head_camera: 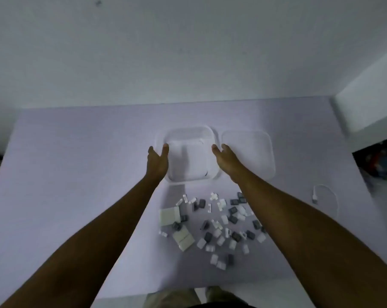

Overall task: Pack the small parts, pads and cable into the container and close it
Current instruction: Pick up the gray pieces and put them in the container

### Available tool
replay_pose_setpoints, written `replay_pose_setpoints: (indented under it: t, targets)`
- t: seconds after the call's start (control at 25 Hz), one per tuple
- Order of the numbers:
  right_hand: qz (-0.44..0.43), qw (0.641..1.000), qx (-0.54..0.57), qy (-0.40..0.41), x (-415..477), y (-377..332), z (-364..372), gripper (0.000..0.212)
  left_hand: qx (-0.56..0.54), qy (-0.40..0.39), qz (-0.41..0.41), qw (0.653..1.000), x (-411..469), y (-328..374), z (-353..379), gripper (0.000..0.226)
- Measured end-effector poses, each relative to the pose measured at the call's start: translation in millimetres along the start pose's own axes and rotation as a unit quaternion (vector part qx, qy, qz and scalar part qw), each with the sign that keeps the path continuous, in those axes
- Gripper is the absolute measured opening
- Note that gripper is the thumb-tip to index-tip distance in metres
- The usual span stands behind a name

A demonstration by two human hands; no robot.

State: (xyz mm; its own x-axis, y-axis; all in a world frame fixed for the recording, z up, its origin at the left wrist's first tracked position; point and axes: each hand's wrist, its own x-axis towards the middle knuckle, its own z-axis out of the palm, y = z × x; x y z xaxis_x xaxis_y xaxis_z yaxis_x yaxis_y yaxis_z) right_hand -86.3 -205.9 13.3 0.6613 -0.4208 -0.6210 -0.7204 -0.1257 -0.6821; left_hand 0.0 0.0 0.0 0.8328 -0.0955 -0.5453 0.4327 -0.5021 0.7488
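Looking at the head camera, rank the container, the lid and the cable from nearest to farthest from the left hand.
1. Container: right against the left hand, which touches its left wall.
2. Lid: lies beside the container, past its right wall.
3. Cable: far off to the right, past the lid.

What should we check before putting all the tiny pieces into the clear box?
1. Container uncovered: ok.
2. Lid close by: ok, lying beside the container.
3. Room inside: ok, looks empty.
4. Small parts packed: not ok, scattered on the table.
5. Pads and cable packed: not ok, both outside.
6. Left hand and right hand at the container's sides: ok.
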Motion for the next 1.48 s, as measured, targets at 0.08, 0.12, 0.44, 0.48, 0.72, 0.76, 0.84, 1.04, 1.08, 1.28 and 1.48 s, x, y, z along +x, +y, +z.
replay_pose_setpoints:
  t: [0.08, 0.12, 0.44, 0.48, 0.72, 0.76, 0.84, 1.04, 1.08, 1.28, 1.48]
  targets:
    - [0.029, 0.999, 0.037, 0.003, -1, 3, 6, 0.073, -0.011, -0.014, -0.009, 1.000, 10, -1, -2, 0.087]
    - [0.039, 0.998, 0.050, -0.006, -2, 5, 9, 0.073, -0.011, -0.026, -0.015, 0.999, 14, -3, -3, 0.086]
    - [0.027, 0.992, 0.115, -0.053, -43, -13, 61, 0.081, -0.028, 0.089, -0.008, 0.996, -11, -44, -71, 0.077]
    - [0.027, 0.991, 0.114, -0.059, -50, -13, 73, 0.085, -0.020, 0.102, -0.018, 0.994, -20, -54, -82, 0.076]
    - [0.037, 0.987, 0.087, -0.127, -106, -10, 156, 0.045, 0.010, 0.187, -0.038, 0.981, -68, -119, -158, 0.068]
    - [0.051, 0.985, 0.092, -0.141, -115, -7, 167, 0.042, 0.015, 0.197, -0.044, 0.979, -74, -128, -167, 0.068]
    - [0.076, 0.978, 0.105, -0.160, -130, 1, 186, 0.046, 0.032, 0.206, -0.050, 0.977, -83, -143, -178, 0.071]
    - [0.093, 0.978, 0.068, -0.176, -149, 22, 217, 0.046, 0.066, 0.219, -0.067, 0.971, -99, -177, -184, 0.075]
    - [0.099, 0.977, 0.058, -0.179, -149, 26, 220, 0.048, 0.071, 0.219, -0.071, 0.970, -101, -183, -184, 0.075]
    - [0.126, 0.972, 0.050, -0.193, -146, 39, 228, 0.052, 0.099, 0.218, -0.071, 0.968, -97, -203, -185, 0.075]
    - [0.109, 0.975, 0.053, -0.188, -143, 50, 223, 0.036, 0.229, 0.255, -0.037, 0.939, -98, -194, -179, 0.074]
